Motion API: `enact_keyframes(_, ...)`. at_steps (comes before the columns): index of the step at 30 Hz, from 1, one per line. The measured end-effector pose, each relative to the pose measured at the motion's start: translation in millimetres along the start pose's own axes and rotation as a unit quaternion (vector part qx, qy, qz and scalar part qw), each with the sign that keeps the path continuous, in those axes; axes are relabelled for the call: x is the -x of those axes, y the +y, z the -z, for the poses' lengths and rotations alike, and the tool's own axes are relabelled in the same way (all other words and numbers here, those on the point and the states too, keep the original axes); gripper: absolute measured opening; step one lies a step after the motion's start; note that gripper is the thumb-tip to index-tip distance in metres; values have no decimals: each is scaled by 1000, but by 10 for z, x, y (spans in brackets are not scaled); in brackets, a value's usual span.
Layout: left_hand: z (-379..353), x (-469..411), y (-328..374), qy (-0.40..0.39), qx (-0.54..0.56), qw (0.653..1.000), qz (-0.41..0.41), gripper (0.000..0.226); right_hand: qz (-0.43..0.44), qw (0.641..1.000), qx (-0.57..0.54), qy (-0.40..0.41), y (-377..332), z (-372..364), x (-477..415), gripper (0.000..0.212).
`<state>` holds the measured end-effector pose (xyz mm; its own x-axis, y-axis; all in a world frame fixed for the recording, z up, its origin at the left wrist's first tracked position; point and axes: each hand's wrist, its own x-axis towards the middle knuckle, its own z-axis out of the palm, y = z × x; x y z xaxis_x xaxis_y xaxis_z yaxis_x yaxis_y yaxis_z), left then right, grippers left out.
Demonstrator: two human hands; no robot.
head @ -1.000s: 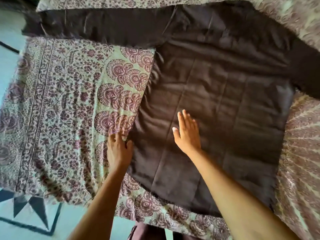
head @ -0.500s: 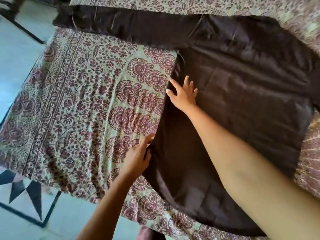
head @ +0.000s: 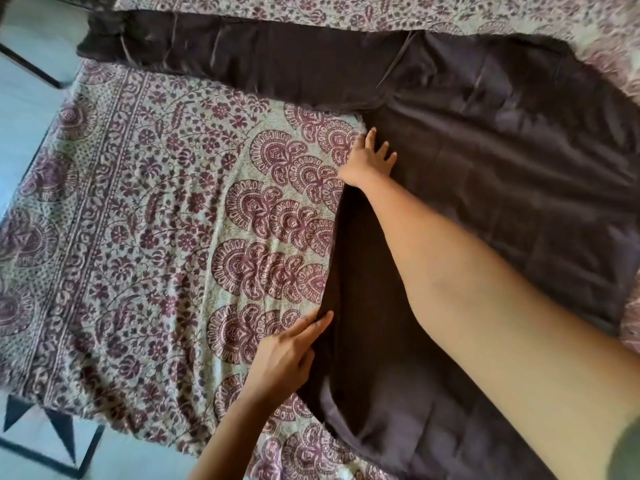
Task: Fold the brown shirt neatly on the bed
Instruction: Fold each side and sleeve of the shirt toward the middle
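Brown shirt flat on patterned bed

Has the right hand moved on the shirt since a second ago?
Yes. The right hand slid up the brown shirt toward its sleeve.

I see pale blue-grey floor running down the 9 o'clock side. At 7 o'clock it carries dark triangles and a dark border line.
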<state>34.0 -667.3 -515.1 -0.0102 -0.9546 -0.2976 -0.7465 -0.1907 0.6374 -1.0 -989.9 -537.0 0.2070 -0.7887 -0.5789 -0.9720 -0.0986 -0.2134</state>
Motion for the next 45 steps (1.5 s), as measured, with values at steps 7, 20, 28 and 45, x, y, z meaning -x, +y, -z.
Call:
enact_keyframes(7, -81, 13, 149, 9, 9, 999, -39, 73, 112, 933, -319, 122, 519, 202, 254, 75)
enact_keyframes(20, -710, 104, 640, -55, -179, 973, -137, 79, -78, 881, -441, 154, 1956, 4, 660, 74)
enact_keyframes(28, -960, 343, 627, -21, -186, 978, -93, 42, -22, 895, -393, 211, 2015, -320, 755, 48)
enact_keyframes(45, -981, 539, 538, -113, -160, 969, -152, 26, 33, 958, -200, 204, 2102, -538, 1105, 60)
